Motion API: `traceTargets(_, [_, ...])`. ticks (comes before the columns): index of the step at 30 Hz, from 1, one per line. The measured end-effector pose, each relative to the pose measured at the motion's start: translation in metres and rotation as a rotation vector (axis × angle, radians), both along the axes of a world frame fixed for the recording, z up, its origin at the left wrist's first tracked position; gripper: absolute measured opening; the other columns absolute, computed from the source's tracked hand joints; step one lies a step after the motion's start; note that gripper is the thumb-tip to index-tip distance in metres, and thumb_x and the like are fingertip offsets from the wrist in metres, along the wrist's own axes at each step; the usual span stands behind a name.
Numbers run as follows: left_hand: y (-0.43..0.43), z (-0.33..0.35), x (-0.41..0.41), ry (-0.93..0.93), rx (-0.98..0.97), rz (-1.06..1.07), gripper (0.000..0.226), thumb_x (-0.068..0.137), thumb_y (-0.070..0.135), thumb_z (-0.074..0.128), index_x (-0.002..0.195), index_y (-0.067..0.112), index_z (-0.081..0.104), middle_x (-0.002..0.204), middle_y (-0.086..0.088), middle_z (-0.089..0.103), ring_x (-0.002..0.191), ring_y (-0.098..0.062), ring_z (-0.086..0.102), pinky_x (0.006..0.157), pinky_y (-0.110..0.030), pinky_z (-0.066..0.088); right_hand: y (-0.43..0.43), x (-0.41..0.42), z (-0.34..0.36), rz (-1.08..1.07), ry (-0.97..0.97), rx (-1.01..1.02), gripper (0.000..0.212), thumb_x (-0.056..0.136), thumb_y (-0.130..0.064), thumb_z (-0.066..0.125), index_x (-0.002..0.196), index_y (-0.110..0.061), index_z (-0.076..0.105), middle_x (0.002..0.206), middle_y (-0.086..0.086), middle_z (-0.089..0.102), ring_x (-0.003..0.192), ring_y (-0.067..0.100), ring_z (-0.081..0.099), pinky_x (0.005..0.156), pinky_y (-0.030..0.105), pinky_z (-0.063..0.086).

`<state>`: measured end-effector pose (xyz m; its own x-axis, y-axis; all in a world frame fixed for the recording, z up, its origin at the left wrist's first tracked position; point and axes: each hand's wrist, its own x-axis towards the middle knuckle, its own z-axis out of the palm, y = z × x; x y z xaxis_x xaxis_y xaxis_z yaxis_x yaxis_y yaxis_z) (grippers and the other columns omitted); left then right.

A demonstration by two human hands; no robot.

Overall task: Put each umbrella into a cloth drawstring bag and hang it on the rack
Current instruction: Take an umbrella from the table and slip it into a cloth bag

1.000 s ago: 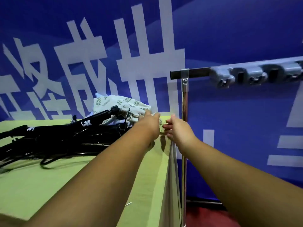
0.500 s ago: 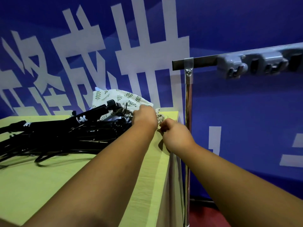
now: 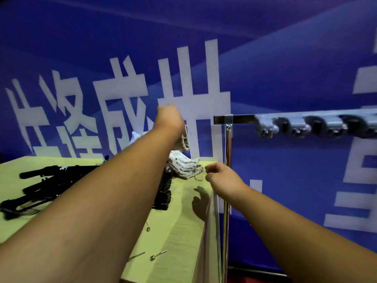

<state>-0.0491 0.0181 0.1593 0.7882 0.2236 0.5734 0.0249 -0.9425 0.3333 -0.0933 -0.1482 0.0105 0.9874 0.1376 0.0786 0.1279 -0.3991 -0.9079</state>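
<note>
**Hands.** The left hand (image 3: 169,117), upper centre of frame, is seen from the back. Its fingers are curled round the top of a cloth bag (image 3: 184,140), which hangs below the fist, clear of the table (image 3: 183,231). The right hand (image 3: 223,177), right of centre, has its fingers curled in, near the pile of bags (image 3: 186,167) at the table's far corner. A loose cord lies just beside its fingertips; whether it is pinched cannot be told (the fingers face away from the camera).

**Task items.** The umbrellas (image 3: 51,184), black and folded, lie in a tangled heap on the table at the left of frame, none seen in a bag. The rack (image 3: 234,119) crosses the right of frame. Its grey hooks (image 3: 295,127) are bare as far as visible, and its upright pole (image 3: 227,180) stands just beside the table edge.

**Judgement.** A bag is being picked out; the task appears to be at an early stage.

**Risks.**
- The pile sits at the table corner. A cord caught by either hand could drag the other bags over the edge.
- The held bag looks bunched at its top. If its mouth is not spread open, the umbrella's ribs may snag the cloth.
- The umbrellas overlap, so pulling one may drag the others along.
- Small metal pins (image 3: 159,254) lie loose at lower centre, where a sweeping forearm could knock them off.
</note>
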Motion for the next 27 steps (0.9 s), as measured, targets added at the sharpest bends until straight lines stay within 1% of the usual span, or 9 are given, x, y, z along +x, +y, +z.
traceTargets(2, [0.012, 0.022, -0.023, -0.129, -0.123, -0.057, 0.022, 0.099, 0.009, 0.057, 0.12, 0.008, 0.064, 0.128, -0.017, 0.061, 0.102, -0.032, 0.063, 0.081, -0.035, 0.044, 0.001, -0.018, 0.022, -0.026, -0.021, 0.013, 0.025, 0.106, -0.023, 0.057, 0.131, -0.024, 0.06, 0.117, 0.003, 0.068, 0.098, 0.019, 0.067, 0.084, 0.036, 0.059])
traceTargets(4, [0.021, 0.042, -0.046, -0.213, -0.184, -0.076, 0.012, 0.102, 0.013, 0.057, 0.112, 0.013, 0.064, 0.123, -0.013, 0.059, 0.079, -0.018, 0.055, 0.069, -0.029, 0.041, 0.004, -0.033, 0.043, -0.027, -0.043, 0.061, 0.042, 0.1, -0.035, 0.06, 0.14, -0.022, 0.059, 0.127, 0.0, 0.068, 0.111, 0.02, 0.067, 0.102, 0.044, 0.057])
traceTargets(6, [0.028, 0.062, -0.069, -0.234, -0.241, -0.14, 0.005, 0.103, 0.019, 0.06, 0.105, 0.019, 0.064, 0.118, -0.007, 0.062, 0.079, -0.015, 0.055, 0.061, -0.027, 0.037, 0.009, -0.049, 0.066, -0.015, -0.047, 0.131, 0.058, 0.095, -0.048, 0.064, 0.148, -0.025, 0.054, 0.131, -0.005, 0.067, 0.115, 0.02, 0.069, 0.108, 0.051, 0.055])
traceTargets(11, [0.035, 0.099, -0.127, -0.218, -0.288, -0.266, 0.004, 0.101, 0.026, 0.069, 0.102, 0.022, 0.07, 0.101, 0.002, 0.07, 0.086, -0.015, 0.064, 0.066, -0.027, 0.048, 0.028, -0.098, 0.116, 0.078, -0.003, 0.254, 0.073, 0.099, -0.055, 0.067, 0.16, -0.03, 0.035, 0.135, -0.001, 0.056, 0.104, 0.026, 0.076, 0.095, 0.051, 0.063])
traceTargets(13, [0.036, 0.109, -0.146, -0.209, -0.33, -0.311, 0.006, 0.098, 0.027, 0.073, 0.099, 0.022, 0.072, 0.099, 0.0, 0.073, 0.093, -0.02, 0.069, 0.08, -0.036, 0.059, 0.037, -0.114, 0.127, 0.106, 0.004, 0.311, 0.084, 0.093, -0.062, 0.07, 0.162, -0.038, 0.029, 0.129, 0.002, 0.056, 0.097, 0.026, 0.079, 0.09, 0.051, 0.065])
traceTargets(16, [0.035, 0.117, -0.174, -0.162, -0.44, -0.374, 0.006, 0.095, 0.028, 0.076, 0.093, 0.024, 0.072, 0.094, -0.005, 0.077, 0.092, -0.027, 0.075, 0.086, -0.051, 0.065, 0.052, -0.134, 0.14, 0.106, 0.008, 0.361, 0.105, 0.073, -0.079, 0.075, 0.16, -0.046, 0.027, 0.129, 0.007, 0.064, 0.1, 0.033, 0.078, 0.087, 0.055, 0.065])
traceTargets(19, [0.033, 0.124, -0.2, -0.15, -0.478, -0.396, 0.006, 0.095, 0.026, 0.077, 0.097, 0.021, 0.074, 0.093, -0.006, 0.078, 0.09, -0.025, 0.077, 0.084, -0.047, 0.066, 0.059, -0.144, 0.149, 0.099, -0.038, 0.356, 0.128, 0.048, -0.098, 0.074, 0.157, -0.045, 0.034, 0.144, 0.006, 0.062, 0.121, 0.037, 0.069, 0.1, 0.057, 0.059])
traceTargets(23, [0.032, 0.131, -0.227, -0.147, -0.523, -0.434, 0.004, 0.095, 0.02, 0.076, 0.094, 0.016, 0.075, 0.087, -0.009, 0.079, 0.083, -0.024, 0.078, 0.081, -0.046, 0.067, 0.06, -0.171, 0.163, 0.093, -0.098, 0.316, 0.108, 0.064, -0.091, 0.07, 0.148, -0.029, 0.044, 0.132, 0.001, 0.067, 0.115, 0.026, 0.068, 0.102, 0.051, 0.056])
traceTargets(27, [0.032, 0.138, -0.251, -0.132, -0.593, -0.51, 0.005, 0.097, 0.012, 0.074, 0.095, 0.009, 0.072, 0.088, -0.015, 0.075, 0.075, -0.024, 0.073, 0.081, -0.048, 0.067, 0.058, -0.186, 0.174, 0.043, -0.143, 0.299, 0.071, 0.077, -0.064, 0.063, 0.129, -0.016, 0.057, 0.1, 0.001, 0.072, 0.084, 0.02, 0.07, 0.07, 0.036, 0.054])
